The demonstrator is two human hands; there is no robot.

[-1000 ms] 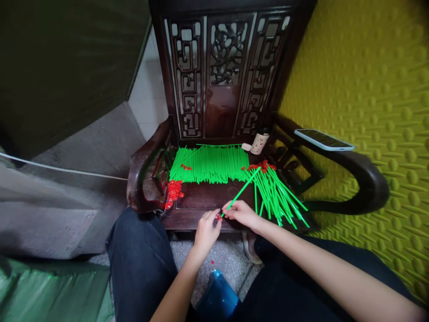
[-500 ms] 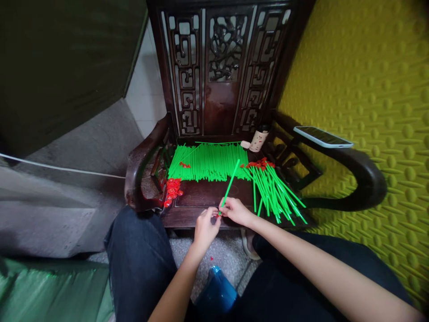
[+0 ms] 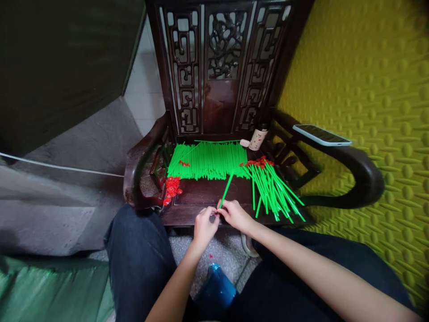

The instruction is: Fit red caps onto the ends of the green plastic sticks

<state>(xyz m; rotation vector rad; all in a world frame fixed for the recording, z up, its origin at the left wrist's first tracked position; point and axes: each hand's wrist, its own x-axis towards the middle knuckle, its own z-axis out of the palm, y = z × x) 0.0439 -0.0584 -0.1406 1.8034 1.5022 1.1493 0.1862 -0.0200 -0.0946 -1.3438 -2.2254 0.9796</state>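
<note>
Between my two hands, over the front edge of the chair seat, a thin green plastic stick (image 3: 226, 190) leans up and away. My right hand (image 3: 233, 214) pinches it near its lower end. Close against it, my left hand (image 3: 205, 222) is closed on a small red piece, mostly hidden by the fingers. Behind the hands lies a wide row of green sticks (image 3: 208, 160). To the right is a bundle of green sticks (image 3: 273, 192) with red pieces (image 3: 261, 162) at their far ends. A heap of loose red pieces (image 3: 172, 188) sits at the seat's left.
The dark carved wooden chair (image 3: 219, 103) has curved armrests, with a phone (image 3: 321, 135) lying on the right one. A patterned bottle (image 3: 258, 137) stands at the back right of the seat. Below the hands, a blue translucent container (image 3: 217, 286) is on the speckled floor.
The green stick has slid down between my fingers, so its upper end sits lower. My hands stay close together in nearly the same place.
</note>
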